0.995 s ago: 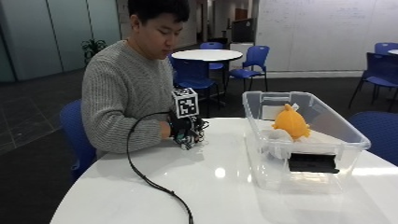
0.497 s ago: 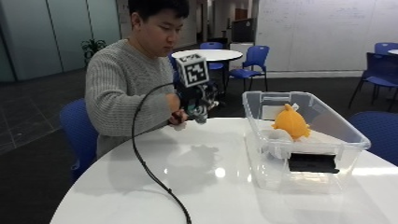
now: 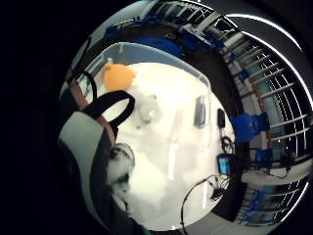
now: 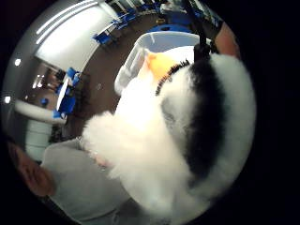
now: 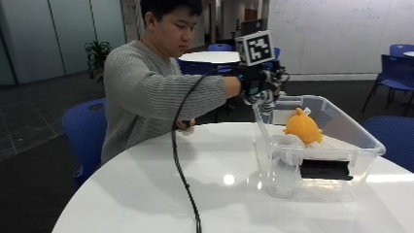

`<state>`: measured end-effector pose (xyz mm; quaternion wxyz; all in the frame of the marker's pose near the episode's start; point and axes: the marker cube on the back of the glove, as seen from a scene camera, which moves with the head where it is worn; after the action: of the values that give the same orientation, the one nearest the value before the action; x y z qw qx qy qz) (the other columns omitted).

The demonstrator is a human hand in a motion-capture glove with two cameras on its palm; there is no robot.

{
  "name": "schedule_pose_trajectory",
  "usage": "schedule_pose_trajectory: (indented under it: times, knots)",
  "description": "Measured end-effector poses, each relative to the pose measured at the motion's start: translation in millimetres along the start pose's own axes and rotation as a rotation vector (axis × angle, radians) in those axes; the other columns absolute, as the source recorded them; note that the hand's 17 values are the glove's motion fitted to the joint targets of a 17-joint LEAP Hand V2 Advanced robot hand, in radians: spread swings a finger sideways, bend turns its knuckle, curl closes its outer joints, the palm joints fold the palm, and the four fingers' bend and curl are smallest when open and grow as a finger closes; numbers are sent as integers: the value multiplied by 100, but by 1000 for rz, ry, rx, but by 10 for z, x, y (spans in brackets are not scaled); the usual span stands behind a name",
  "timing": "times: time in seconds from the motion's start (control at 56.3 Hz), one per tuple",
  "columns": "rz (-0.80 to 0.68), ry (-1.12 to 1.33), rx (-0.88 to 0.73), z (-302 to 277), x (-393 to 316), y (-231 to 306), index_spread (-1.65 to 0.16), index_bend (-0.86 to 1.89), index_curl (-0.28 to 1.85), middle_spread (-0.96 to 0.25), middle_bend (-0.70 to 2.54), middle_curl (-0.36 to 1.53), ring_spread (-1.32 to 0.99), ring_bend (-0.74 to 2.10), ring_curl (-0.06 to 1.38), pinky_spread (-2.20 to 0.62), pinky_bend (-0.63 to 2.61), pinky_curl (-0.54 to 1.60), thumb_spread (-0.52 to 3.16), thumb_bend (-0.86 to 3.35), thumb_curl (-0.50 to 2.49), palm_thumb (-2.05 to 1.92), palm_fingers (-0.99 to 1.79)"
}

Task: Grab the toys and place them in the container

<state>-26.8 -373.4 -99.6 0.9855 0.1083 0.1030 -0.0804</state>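
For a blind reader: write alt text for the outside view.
A seated person's gloved right hand holds a black-and-white plush toy above the near edge of a clear plastic container on a round white table. An orange plush toy already sits inside.

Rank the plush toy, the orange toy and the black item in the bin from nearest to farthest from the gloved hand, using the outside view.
1. Plush toy: black and white, held in the hand above the bin's near end.
2. Orange toy: inside the bin, around its middle, below and beyond the hand.
3. Black item: on the bin's floor at the end away from the person.
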Motion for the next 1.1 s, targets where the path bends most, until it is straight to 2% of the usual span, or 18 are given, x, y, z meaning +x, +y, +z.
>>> schedule_pose_trajectory:
  times: [0.071,0.178,0.355,0.444,0.533,0.569,0.604,0.64,0.782,0.959,1.102]
  knots:
    - [42,3,-11,126,-49,-441,-44,25,80,-29,59,78,-46,111,60,-38,101,40,52,6,119,62,84]
    - [12,-9,-42,256,-1,-937,-46,19,84,-30,55,79,-46,111,60,-38,104,41,52,5,122,62,81]
    - [11,-35,-81,355,14,-1250,-49,14,87,-32,51,81,-47,111,59,-37,107,40,55,4,125,61,78]
    - [3,6,-149,459,90,-1236,-49,12,88,-33,50,81,-46,112,60,-36,110,41,57,4,127,61,72]
    - [47,13,-309,608,135,-1182,-47,-1,81,-33,41,79,-46,116,61,-35,124,44,69,-2,123,53,50]
    - [61,13,-361,660,139,-1161,-45,-2,76,-32,33,76,-45,116,61,-31,126,45,83,-7,115,38,28]
    - [63,14,-394,700,153,-1134,-43,-1,73,-30,25,73,-42,108,61,-26,132,49,90,-9,108,29,-6]
    - [58,6,-406,728,172,-1104,-41,-1,68,-28,20,70,-38,98,57,-20,136,48,96,-10,101,20,-22]
    - [51,-47,-398,760,181,-1020,-38,4,50,-22,13,58,-29,77,45,-7,135,43,113,-5,80,6,-25]
    - [-4,-81,-345,579,131,-812,-36,8,39,-19,14,49,-24,70,41,-1,129,39,122,-2,63,1,-19]
    - [-50,-154,-284,246,10,-349,-35,11,34,-18,15,45,-22,67,39,1,122,36,126,-2,55,0,-15]
